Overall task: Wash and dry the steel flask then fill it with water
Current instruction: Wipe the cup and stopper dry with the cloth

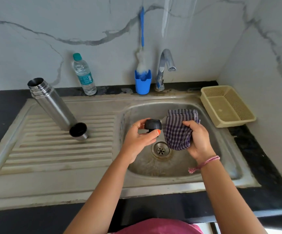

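The open steel flask [50, 103] stands on the ribbed drainboard [55, 149] at the left, with its steel cup lid [78, 131] mouth up just in front of it. Over the sink basin [204, 159], my left hand [139, 137] grips the flask's black stopper [153, 124] between thumb and fingers. My right hand [198, 139] holds a bunched purple checked cloth [179, 129] right beside the stopper. The tap [164, 68] behind the basin runs no water.
A plastic water bottle [84, 75] stands by the wall at the back left. A blue cup [143, 83] holding a bottle brush sits next to the tap. A cream mesh basket [228, 105] lies on the black counter at the right. The drain [161, 149] sits below my hands.
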The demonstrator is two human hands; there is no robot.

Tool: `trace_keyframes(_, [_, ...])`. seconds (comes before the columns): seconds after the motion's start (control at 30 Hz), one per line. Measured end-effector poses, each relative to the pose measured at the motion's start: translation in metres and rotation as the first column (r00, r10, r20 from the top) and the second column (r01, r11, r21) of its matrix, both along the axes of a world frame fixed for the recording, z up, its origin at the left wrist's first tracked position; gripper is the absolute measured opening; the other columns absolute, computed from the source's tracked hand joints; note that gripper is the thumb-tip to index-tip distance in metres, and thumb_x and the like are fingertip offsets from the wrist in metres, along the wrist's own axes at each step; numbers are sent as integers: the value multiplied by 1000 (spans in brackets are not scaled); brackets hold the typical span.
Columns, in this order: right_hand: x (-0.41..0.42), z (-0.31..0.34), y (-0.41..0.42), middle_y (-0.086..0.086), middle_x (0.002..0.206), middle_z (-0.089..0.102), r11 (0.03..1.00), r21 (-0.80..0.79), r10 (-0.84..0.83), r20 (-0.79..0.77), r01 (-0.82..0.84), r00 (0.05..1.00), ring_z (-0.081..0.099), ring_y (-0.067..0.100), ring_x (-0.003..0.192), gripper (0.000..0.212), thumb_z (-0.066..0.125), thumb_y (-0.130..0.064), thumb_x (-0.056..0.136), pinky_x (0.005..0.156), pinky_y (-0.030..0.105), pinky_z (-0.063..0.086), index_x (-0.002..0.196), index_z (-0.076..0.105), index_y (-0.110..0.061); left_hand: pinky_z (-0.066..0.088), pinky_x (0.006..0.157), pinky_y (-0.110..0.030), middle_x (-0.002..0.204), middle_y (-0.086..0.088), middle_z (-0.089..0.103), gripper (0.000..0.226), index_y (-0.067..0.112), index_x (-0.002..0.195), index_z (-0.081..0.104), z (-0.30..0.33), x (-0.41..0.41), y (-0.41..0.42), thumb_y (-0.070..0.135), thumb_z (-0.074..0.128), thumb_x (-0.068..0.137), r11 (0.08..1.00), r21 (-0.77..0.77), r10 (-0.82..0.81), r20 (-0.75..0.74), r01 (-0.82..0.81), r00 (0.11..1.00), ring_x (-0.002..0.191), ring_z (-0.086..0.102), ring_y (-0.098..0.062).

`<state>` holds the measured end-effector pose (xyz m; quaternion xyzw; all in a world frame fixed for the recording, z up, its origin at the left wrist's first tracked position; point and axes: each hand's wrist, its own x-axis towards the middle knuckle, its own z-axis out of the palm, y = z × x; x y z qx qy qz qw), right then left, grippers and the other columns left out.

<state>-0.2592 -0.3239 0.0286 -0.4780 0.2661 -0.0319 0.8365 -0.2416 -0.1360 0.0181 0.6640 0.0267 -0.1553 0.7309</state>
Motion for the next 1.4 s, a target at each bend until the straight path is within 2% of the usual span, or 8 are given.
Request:
trace_keyframes(0.23, [-4,9,23,6,104,73,936,-336,167,168,-103,972,68,20,101,23,50,-3,96,93,42,55,113,66,-8,58,89,-43,115,-1,68,54,17,116,63,-5,4,-36,24,89,70,982,14,190,43,-191,981,102,70,-15])
trace_keyframes(0.4, [-8,2,23,-18,143,42,519,-853,465,223,-60,857,41,-10,131,59,49,-3,92,113,19,32,146,39,-22,57,86,-34,99,9,71,46,25,100,63,4,7,-48,34,88,63,956,134,249,101,-262,963,94,70,-10])
trace_keyframes(0.53, [-1,-2,9,2,157,27,234,-971,663,119,-53,739,22,11,147,62,46,-14,90,120,22,16,150,33,-7,43,68,-4,93,19,61,39,26,101,58,11,9,-46,22,84,73,900,350,174,256,-259,951,85,59,3])
trace_keyframes(0.7, [12,-5,2,19,152,38,-107,-982,755,20,153,656,30,30,145,56,41,-24,93,120,44,24,143,44,2,41,62,-1,81,21,57,24,27,95,58,10,9,-47,16,75,82,872,426,104,322,-242,941,74,55,7])
trace_keyframes(0.87, [9,-12,-4,17,149,43,109,-958,728,259,265,635,32,29,144,50,59,0,90,120,44,25,139,48,3,59,82,-31,101,0,74,29,13,106,69,12,6,-50,7,78,79,983,44,176,6,-176,984,97,70,-14])
trace_keyframes(1.1, [-5,-17,6,8,147,49,718,-688,317,463,109,828,45,15,137,57,47,-13,86,114,39,37,143,46,-10,59,77,-27,93,-10,74,12,5,102,70,27,4,-49,4,67,90,940,-332,34,-146,-82,989,88,70,-20])
trace_keyframes(1.33, [1,-13,2,9,151,39,339,-901,556,423,270,716,35,18,143,55,51,2,88,118,39,31,142,43,-3,57,91,-40,102,-12,75,22,3,109,71,29,11,-50,10,72,88,988,-130,76,-45,-81,996,102,71,-27])
trace_keyframes(1.4, [2,-12,0,10,151,41,390,-888,534,435,245,725,38,17,142,55,50,-1,89,116,35,33,143,42,-6,59,86,-35,101,-11,75,19,4,107,71,32,10,-49,10,70,89,978,-195,59,-65,-70,996,98,72,-24])
